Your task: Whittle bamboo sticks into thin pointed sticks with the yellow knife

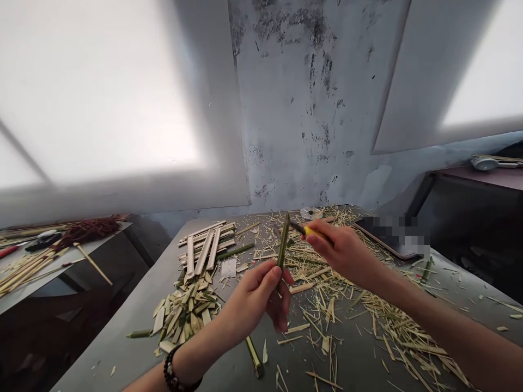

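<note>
Remotely I see the left hand [259, 289] gripping a green strip [282, 249], the right hand [344, 249] a yellow-handled tool [309, 232] by its far end

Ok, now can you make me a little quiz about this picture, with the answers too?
1. Which hand holds the yellow and black tool?
2. True or false: the bracelet is on the left wrist.
3. What colour is the held stick?
a) red
b) green
c) blue

Key:
1. The right hand.
2. True.
3. b
</note>
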Motion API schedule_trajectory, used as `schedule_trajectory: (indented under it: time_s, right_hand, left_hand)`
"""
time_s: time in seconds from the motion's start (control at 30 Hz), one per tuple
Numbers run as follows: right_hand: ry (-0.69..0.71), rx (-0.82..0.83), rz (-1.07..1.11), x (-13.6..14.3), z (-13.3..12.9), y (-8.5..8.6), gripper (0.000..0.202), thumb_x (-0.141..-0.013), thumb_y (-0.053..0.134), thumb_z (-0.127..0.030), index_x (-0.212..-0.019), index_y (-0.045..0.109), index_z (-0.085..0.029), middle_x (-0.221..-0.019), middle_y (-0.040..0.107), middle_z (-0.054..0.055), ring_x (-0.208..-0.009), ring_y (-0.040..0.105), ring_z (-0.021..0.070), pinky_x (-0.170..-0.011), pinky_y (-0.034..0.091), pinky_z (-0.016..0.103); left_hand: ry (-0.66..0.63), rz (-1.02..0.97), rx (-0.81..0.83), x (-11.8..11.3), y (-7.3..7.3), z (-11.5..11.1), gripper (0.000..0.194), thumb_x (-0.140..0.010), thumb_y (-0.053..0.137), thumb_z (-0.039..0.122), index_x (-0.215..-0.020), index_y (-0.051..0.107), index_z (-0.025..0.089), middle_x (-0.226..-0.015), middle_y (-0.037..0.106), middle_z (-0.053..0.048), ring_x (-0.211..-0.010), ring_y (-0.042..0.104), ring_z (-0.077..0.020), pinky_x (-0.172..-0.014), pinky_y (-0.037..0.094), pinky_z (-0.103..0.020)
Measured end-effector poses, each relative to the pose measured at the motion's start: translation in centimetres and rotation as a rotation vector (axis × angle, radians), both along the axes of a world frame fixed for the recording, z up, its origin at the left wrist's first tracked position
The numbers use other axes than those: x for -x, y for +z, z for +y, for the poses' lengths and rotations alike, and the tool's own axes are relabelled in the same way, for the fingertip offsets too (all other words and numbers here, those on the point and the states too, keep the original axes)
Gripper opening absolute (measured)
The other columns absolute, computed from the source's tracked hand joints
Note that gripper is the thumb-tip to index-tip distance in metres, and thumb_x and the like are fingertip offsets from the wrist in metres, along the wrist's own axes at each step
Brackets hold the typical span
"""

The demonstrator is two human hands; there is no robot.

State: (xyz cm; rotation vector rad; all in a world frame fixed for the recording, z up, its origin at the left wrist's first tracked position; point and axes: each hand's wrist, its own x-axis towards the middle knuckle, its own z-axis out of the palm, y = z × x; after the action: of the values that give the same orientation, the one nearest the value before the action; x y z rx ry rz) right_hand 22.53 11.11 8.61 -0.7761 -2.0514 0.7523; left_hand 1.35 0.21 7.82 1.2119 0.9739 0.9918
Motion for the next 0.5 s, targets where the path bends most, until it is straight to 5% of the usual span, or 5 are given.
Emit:
schedule_trajectory:
  time_s: [0.23, 0.5]
  right_hand:
    - [-0.043, -0.395, -0.340, 0.0, -0.3, -1.1, 0.061, -0.106, 0.039, -0.074, -0.088, 0.061, -0.019, -0.062, 0.058, 0.003, -0.052, 0.039, 0.0148, -0.056, 0.018, 0.030]
    - [-0.127, -0.574, -0.514, 0.4, 0.0, -2.2, 0.064, -0.111, 0.028, -0.070, -0.091, 0.063, -0.019, -0.067, 0.066, 0.006, -0.050, 0.050, 0.0170, -0.053, 0.015, 0.031]
  left_hand:
    - [0.082, -0.056, 0.010, 0.3, 1.2, -0.5, 0.031, -0.106, 0.051, 0.052, -0.111, 0.056, 0.022, -0.078, 0.047, 0.007, -0.047, 0.041, -0.0054, -0.048, 0.048, -0.021]
    - [0.165, -0.024, 0.094, 0.7, 0.7, 0.1, 0.030, -0.106, 0.049, 0.050, -0.103, 0.055, 0.022, -0.071, 0.026, 0.011, -0.051, 0.013, -0.0063, -0.043, 0.015, -0.016]
